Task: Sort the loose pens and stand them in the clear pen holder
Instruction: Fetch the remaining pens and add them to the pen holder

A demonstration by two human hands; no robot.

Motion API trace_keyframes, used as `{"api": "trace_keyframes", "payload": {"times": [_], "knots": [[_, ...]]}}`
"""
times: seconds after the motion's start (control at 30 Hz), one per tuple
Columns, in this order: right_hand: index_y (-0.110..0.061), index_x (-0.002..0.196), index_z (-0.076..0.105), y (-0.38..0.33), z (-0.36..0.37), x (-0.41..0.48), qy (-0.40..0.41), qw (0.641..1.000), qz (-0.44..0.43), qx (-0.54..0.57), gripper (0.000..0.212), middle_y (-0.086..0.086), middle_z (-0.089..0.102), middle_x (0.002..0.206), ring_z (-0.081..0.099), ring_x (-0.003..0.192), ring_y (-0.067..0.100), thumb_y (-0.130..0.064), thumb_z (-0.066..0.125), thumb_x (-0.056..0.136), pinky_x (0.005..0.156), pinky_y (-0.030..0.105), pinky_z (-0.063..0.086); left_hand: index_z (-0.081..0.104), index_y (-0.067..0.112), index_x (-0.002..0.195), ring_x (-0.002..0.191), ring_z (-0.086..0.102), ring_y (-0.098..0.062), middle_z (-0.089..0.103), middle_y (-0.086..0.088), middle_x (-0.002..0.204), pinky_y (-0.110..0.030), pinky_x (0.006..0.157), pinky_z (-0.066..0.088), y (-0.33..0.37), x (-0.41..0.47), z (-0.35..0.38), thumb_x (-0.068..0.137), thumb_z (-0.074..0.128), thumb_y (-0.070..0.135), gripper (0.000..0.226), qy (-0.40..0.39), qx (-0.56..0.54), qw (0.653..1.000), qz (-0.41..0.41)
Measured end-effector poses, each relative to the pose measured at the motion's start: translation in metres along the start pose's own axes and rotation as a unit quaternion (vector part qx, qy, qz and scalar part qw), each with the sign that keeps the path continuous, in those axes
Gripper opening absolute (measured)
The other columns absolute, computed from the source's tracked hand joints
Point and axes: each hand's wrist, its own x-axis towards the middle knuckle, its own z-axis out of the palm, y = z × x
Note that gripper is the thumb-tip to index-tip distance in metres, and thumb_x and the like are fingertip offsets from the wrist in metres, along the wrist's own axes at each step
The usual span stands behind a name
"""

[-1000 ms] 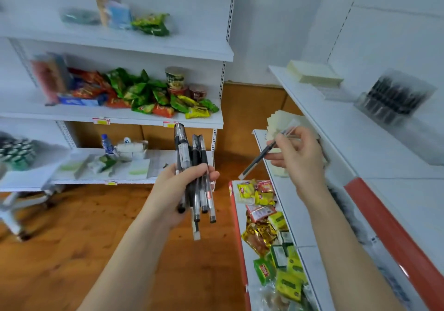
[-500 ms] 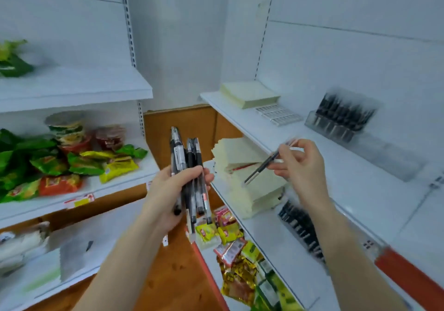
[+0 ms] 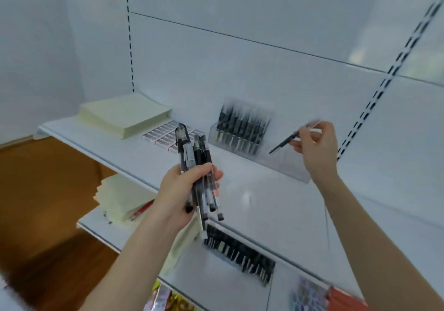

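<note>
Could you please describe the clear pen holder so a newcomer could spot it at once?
Look at the upper white shelf against the back wall. Right of the cream paper stack and small boxes stands the clear pen holder. It alone is see-through, with black pens upright in its left end.

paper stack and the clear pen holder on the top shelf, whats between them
Rows of small white boxes lie flat on the shelf between the pale yellow paper stack and the clear pen holder, seen in the head view.

Light was bright, cool, even; glare on shelf (image 3: 248, 195); pen holder (image 3: 284, 164) smeared, probably motion blur; edges bowed.
</note>
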Motion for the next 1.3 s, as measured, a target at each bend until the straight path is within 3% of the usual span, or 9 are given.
{"api": "trace_keyframes", "payload": {"times": [0.13, 0.37, 0.43, 0.5, 0.57, 1.0, 1.17, 1.23, 1.3], "knots": [[-0.017, 0.095, 0.04, 0.023, 0.013, 0.051, 0.029, 0.999, -0.019, -0.025, 0.007, 0.014, 0.06, 0.094, 0.063, 0.063, 0.013, -0.017, 0.048, 0.095, 0.061, 0.017, 0.052, 0.06, 0.0, 0.087, 0.057, 0.068, -0.012, 0.07, -0.006, 0.061, -0.022, 0.052, 0.055, 0.004, 0.043, 0.025, 0.087, 0.055, 0.0, 0.005, -0.029, 0.002, 1.0, 0.005], [-0.01, 0.099, 0.04, 0.047, 0.041, 0.088, -0.03, 0.995, -0.039, -0.086, 0.007, 0.017, 0.058, 0.091, 0.063, 0.078, 0.029, -0.013, 0.046, 0.096, 0.058, 0.011, 0.05, 0.062, 0.001, 0.088, 0.065, 0.071, -0.011, 0.072, -0.005, 0.067, -0.023, 0.057, 0.057, 0.002, 0.09, 0.045, 0.086, 0.057, 0.001, 0.006, -0.055, -0.01, 0.998, -0.015], [-0.007, 0.098, 0.041, 0.044, 0.045, 0.096, -0.052, 0.991, -0.049, -0.115, 0.008, 0.024, 0.06, 0.094, 0.062, 0.079, 0.032, -0.013, 0.046, 0.095, 0.064, 0.021, 0.054, 0.063, 0.002, 0.086, 0.066, 0.071, -0.011, 0.073, -0.005, 0.068, -0.024, 0.059, 0.056, 0.001, 0.097, 0.048, 0.086, 0.057, 0.001, 0.006, -0.061, -0.005, 0.998, -0.021], [-0.006, 0.099, 0.042, 0.039, 0.046, 0.102, -0.073, 0.982, -0.065, -0.163, 0.01, 0.027, 0.059, 0.093, 0.062, 0.082, 0.039, -0.014, 0.045, 0.095, 0.075, 0.046, 0.055, 0.063, 0.003, 0.085, 0.067, 0.071, -0.011, 0.073, -0.004, 0.069, -0.025, 0.059, 0.057, 0.001, 0.103, 0.05, 0.085, 0.056, 0.0, 0.008, -0.065, -0.009, 0.998, -0.025], [-0.007, 0.096, 0.041, 0.035, 0.047, 0.104, -0.082, 0.976, -0.072, -0.189, 0.008, 0.029, 0.059, 0.091, 0.061, 0.08, 0.043, -0.014, 0.045, 0.095, 0.073, 0.056, 0.051, 0.063, 0.004, 0.085, 0.067, 0.071, -0.011, 0.073, -0.004, 0.071, -0.025, 0.057, 0.057, 0.001, 0.108, 0.051, 0.085, 0.056, -0.001, 0.008, -0.067, -0.005, 0.997, -0.027], [-0.009, 0.092, 0.04, 0.056, 0.066, 0.084, -0.119, 0.963, -0.009, -0.24, 0.01, 0.025, 0.061, 0.088, 0.063, 0.078, 0.041, -0.016, 0.047, 0.095, 0.073, 0.055, 0.051, 0.063, 0.005, 0.085, 0.069, 0.071, -0.012, 0.074, -0.004, 0.074, -0.028, 0.062, 0.057, 0.008, 0.135, 0.054, 0.083, 0.057, -0.001, 0.01, -0.132, 0.012, 0.99, -0.051], [-0.01, 0.11, 0.053, 0.045, 0.054, 0.078, -0.072, 0.96, 0.029, -0.267, 0.026, 0.002, 0.06, 0.091, 0.059, 0.088, 0.02, -0.028, 0.056, 0.091, 0.082, 0.031, 0.046, 0.065, 0.005, 0.085, 0.07, 0.072, -0.015, 0.073, -0.008, 0.077, -0.029, 0.062, 0.057, 0.005, 0.135, 0.05, 0.082, 0.057, -0.003, 0.011, -0.161, 0.023, 0.986, -0.042], [-0.015, 0.098, 0.061, 0.025, 0.044, 0.064, -0.043, 0.982, 0.019, -0.185, 0.018, 0.0, 0.066, 0.084, 0.064, 0.082, 0.016, -0.03, 0.059, 0.088, 0.077, 0.026, 0.047, 0.065, 0.004, 0.087, 0.069, 0.071, -0.016, 0.073, -0.007, 0.075, -0.027, 0.059, 0.057, 0.002, 0.135, 0.049, 0.08, 0.059, -0.003, 0.012, -0.176, 0.03, 0.983, -0.034], [-0.021, 0.08, 0.064, 0.002, 0.042, 0.045, -0.087, 0.991, 0.013, -0.103, 0.012, -0.002, 0.071, 0.076, 0.068, 0.071, 0.009, -0.031, 0.062, 0.086, 0.069, 0.02, 0.05, 0.065, 0.003, 0.092, 0.07, 0.071, -0.017, 0.073, -0.007, 0.076, -0.024, 0.058, 0.057, -0.002, 0.134, 0.051, 0.077, 0.061, -0.002, 0.017, -0.196, 0.044, 0.979, -0.028]]}}
